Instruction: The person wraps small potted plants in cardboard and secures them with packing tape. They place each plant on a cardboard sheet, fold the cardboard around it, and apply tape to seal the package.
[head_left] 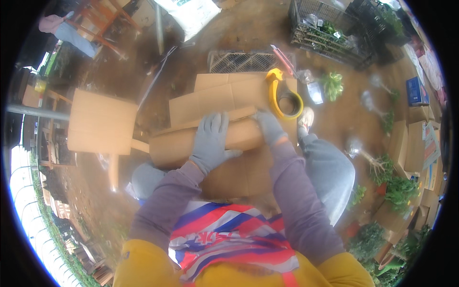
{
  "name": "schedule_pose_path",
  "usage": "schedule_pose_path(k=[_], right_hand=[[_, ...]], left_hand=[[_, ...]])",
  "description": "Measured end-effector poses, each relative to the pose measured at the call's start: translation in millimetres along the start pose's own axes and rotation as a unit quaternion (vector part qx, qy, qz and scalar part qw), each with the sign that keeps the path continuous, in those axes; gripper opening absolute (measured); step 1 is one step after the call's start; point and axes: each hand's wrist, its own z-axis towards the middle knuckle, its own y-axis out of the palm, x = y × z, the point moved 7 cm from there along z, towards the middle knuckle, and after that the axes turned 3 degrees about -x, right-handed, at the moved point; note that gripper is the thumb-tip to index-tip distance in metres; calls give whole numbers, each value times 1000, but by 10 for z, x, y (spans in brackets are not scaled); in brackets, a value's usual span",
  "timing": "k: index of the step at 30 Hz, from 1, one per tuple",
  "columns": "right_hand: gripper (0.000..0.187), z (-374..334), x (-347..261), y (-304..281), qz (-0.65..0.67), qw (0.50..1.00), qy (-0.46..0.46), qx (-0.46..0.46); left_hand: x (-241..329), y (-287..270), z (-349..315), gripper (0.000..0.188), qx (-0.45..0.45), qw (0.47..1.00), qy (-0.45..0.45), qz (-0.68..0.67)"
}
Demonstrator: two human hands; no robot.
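Observation:
A long folded cardboard box (pixel 184 142) lies crosswise in front of me on flat cardboard sheets (pixel 210 101). My left hand (pixel 210 141), in a grey glove, rests flat on top of it, fingers stretched and thumb apart. At the right end of the box, my gloved right hand (pixel 271 127) curls its fingers over the edge; their tips are partly hidden. Just beyond the right hand, a yellow tape dispenser (pixel 276 91) with a roll of tape sits on the cardboard. A slim pinkish-red tool (pixel 283 58) lies farther off.
A slatted crate (pixel 217 62) shows beyond the cardboard. To the left stands a cardboard piece (pixel 102 122). A black crate (pixel 330 45) with plants is at the far right; a leafy plant (pixel 333 85) and bare-rooted plants (pixel 375 162) lie on the floor. A white sack (pixel 191 16) lies at the back.

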Motion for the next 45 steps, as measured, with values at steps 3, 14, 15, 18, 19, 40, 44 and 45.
schedule_pose_path(k=[3, 14, 15, 18, 19, 40, 44, 45], right_hand=[[40, -148, -422, -197, -158, 969, -189, -17], [69, -10, -458, -805, -587, 776, 224, -52], [79, 69, -614, -634, -642, 766, 41, 9], [72, 141, -437, -542, -582, 812, 36, -19], [69, 149, -593, -576, -557, 829, -39, 25], [39, 1, -2507, -789, -170, 968, 185, -11], [42, -1025, -2773, -773, -312, 923, 221, -40], [44, -1048, -2767, -692, -319, 925, 201, -50]], left_hand=[[-22, 26, -18, 110, -30, 999, 10, -3], [-57, -28, 55, 106, -73, 997, -13, -20], [-59, -46, 34, 106, -79, 996, -14, -27], [-73, -96, -22, 106, -85, 996, -23, -32], [-62, -135, -24, 105, -62, 998, -16, -27], [-131, -16, -94, 87, 16, 999, -25, -44], [-142, 143, -32, 89, -16, 999, -32, -39], [-139, 164, -28, 90, -18, 998, -36, -50]])
